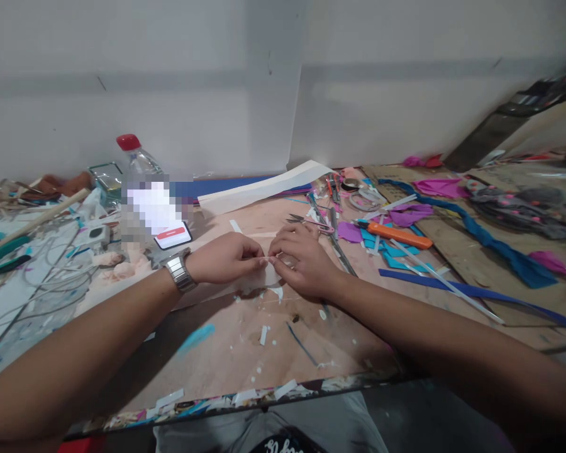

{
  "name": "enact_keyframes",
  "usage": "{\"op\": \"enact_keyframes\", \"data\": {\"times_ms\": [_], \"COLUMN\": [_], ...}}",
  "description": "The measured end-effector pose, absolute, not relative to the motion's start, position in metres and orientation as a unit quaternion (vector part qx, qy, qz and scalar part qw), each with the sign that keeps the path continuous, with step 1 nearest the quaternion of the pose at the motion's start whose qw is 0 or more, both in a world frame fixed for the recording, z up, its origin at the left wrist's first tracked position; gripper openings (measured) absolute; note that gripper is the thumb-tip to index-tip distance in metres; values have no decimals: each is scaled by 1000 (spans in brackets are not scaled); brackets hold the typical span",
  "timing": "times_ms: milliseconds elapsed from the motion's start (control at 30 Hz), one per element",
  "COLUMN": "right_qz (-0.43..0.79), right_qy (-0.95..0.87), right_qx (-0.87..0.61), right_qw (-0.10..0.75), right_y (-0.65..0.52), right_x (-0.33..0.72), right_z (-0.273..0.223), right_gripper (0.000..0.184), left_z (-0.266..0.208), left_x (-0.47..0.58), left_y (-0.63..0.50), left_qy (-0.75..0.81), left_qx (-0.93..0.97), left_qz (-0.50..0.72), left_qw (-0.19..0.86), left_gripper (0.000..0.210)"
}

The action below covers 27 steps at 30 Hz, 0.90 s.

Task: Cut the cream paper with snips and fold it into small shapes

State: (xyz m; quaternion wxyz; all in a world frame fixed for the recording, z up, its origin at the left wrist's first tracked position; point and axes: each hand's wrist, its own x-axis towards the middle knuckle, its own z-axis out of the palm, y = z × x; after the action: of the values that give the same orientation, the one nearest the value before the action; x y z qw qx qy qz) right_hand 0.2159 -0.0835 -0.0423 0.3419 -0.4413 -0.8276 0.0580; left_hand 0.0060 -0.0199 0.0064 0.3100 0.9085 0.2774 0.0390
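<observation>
Near the middle of the table, my left hand (pixel 231 258) and my right hand (pixel 304 261) meet fingertip to fingertip, both closed in a pinch. A small, thin white piece (pixel 271 275) shows at and below the fingertips; whether it is paper or cloth I cannot tell. My left wrist wears a metal watch (pixel 180 272). Just behind the right hand's knuckles is a pair of pink-handled thread snips (pixel 314 224); whether that hand touches them is unclear. Beyond the hands lies a folded cream paper strip (pixel 264 187).
Left of the hands are a lit phone (pixel 172 234), a clear bottle (pixel 141 160) with a red cap, tangled cable and green-handled pliers (pixel 4 258). To the right lie an orange utility knife (pixel 399 234), blue ribbon (pixel 424 283) and coloured scraps. A wall (pixel 170 94) rises behind.
</observation>
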Motion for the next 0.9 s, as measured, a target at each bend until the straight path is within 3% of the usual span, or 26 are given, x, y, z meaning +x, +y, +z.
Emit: {"op": "enact_keyframes", "data": {"times_ms": [900], "right_qz": [-51], "right_qy": [-833], "right_qx": [-426], "right_qw": [349], "right_y": [-85], "right_x": [216], "right_z": [-39], "right_gripper": [8], "left_z": [2], "left_x": [4], "left_y": [-14], "left_qy": [297], "left_qx": [879], "left_qz": [18], "left_qw": [373], "left_gripper": [24]}}
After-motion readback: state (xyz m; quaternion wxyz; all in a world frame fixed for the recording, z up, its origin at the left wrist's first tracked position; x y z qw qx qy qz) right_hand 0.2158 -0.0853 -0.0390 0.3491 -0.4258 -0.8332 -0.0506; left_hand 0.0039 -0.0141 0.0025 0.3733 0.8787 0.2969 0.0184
